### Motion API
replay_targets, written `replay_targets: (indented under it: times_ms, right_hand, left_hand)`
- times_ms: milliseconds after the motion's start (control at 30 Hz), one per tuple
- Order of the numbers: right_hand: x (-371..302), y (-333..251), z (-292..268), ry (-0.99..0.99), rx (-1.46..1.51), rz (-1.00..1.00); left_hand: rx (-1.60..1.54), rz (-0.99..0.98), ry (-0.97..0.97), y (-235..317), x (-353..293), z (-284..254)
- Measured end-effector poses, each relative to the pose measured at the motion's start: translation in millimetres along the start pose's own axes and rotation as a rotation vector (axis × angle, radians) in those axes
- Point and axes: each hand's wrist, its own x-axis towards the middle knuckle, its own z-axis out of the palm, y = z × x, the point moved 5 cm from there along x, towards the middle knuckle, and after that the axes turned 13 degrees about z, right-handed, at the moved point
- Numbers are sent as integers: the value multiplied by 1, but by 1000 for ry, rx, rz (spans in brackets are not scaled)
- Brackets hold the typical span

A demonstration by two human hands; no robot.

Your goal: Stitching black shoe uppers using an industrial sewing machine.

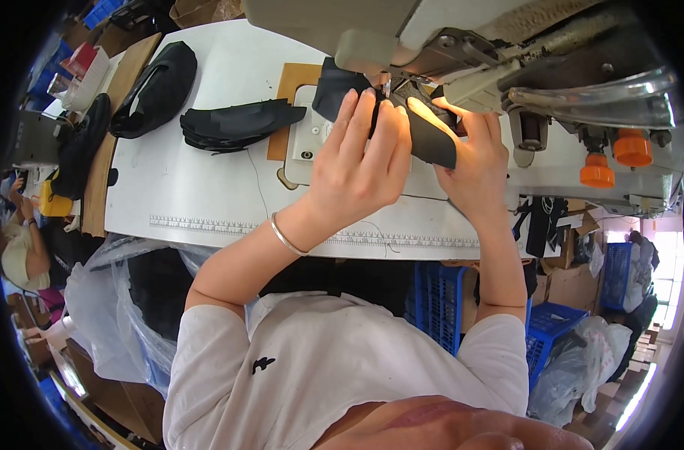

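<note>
At the sewing machine (pixel 323 16), the left hand (pixel 362 161), fingers slightly parted, should flatten the black panel (pixel 434 145) while the right hand (pixel 477 159), fingers pinching it, steers.

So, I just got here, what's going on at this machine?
A person is handling a dark material piece at a sewing machine. Their left hand lies with its fingers over the work near the needle area, while the right hand grips the piece's right side. Left of the machine, a stack of black cut pieces and a black shoe upper lie on the white tabletop.
</note>
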Motion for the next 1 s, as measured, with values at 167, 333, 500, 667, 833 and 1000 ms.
replay_targets:
  times_ms: [167,333,500,667,833,1000]
  right_hand:
    - [-3,-6,-2,3,-27,-11]
    - [-8,-22,-8,98,-3,-22]
    - [-8,-29,-12,61,-61,-11]
    - [-10,-36,-12,111,-57,-35]
    - [-15,-48,-15,155,-78,-56]
    - [-10,-37,-8,77,132,-76]
  left_hand:
    - [-53,-9,30,-6,-1,-1]
    - [-125,-52,24,-9,0,-7]
    - [-140,-73,25,-13,-5,-6]
    - [-247,-105,40,-20,-7,-7]
    - [-333,-72,56,-35,-11,-6]
    - [-505,-190,63,-52,-7,-7]
